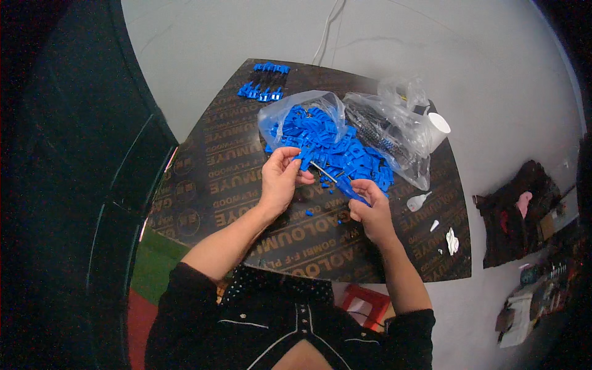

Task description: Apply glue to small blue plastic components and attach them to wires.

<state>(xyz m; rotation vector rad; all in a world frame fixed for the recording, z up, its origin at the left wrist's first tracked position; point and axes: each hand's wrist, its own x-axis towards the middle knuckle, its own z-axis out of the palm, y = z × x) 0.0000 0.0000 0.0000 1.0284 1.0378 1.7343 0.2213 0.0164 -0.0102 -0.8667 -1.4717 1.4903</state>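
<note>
My left hand (280, 179) pinches a small blue plastic part (305, 157) between thumb and fingers, just in front of a heap of blue plastic parts (336, 145). My right hand (368, 206) grips a blue-handled tool (345, 188) whose thin metal tip reaches toward the part in my left hand. The heap spills out of a clear plastic bag (280, 114) onto a dark plywood board (216, 185) that serves as the work surface. A few tiny blue bits (310, 213) lie on the board between my hands.
Two rows of blue parts (262, 92) lie at the board's far left. A second clear bag (394, 132) holding dark pieces and a white cup (439, 126) sit at the right. White scraps (452, 240) lie near the right edge. A red stool (364, 302) stands below.
</note>
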